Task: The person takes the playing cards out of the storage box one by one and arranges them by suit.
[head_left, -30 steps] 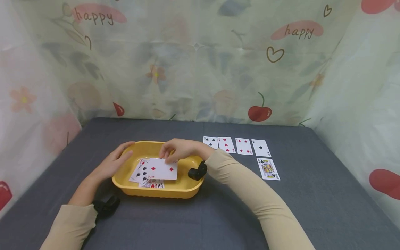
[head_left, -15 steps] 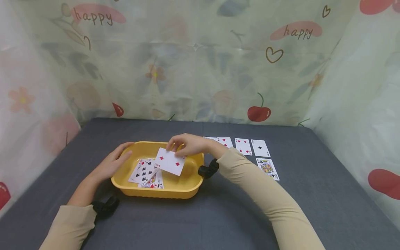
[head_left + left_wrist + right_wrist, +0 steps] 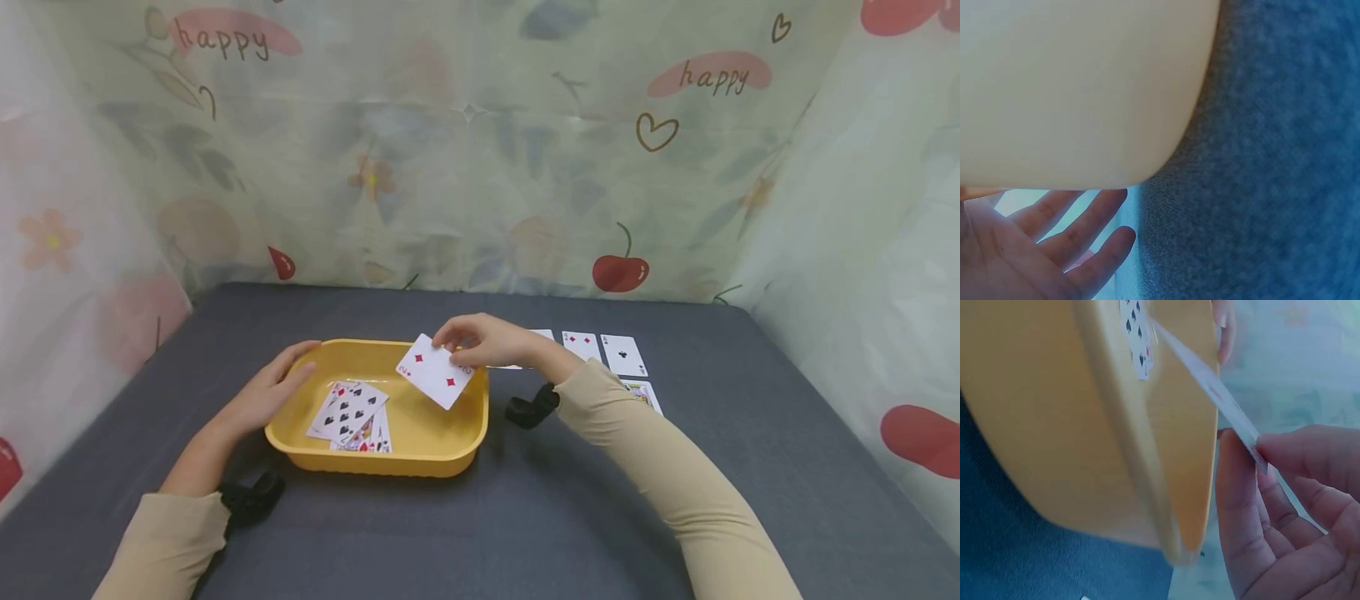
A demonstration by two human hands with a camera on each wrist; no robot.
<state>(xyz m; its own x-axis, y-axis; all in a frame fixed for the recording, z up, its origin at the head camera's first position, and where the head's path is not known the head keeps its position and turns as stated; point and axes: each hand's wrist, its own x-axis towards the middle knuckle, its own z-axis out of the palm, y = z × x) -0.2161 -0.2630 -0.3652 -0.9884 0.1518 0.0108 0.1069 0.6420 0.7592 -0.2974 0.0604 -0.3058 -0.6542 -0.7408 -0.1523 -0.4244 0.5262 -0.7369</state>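
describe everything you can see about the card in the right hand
The card is a two of diamonds: white face, two red diamonds, a small red 2 near opposite corners. It looks thin, flat and smooth, perhaps coated paper. The right hand pinches it near one corner, holding it tilted above the tray, face toward the head camera. Nothing else visibly touches it.

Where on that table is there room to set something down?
Bare table lies in front of the yellow tray, between the sleeves, and right of the laid-out cards. Crowded: the tray's left half, with overlapping cards, and its far right corner, where the right hand holds the two of diamonds.
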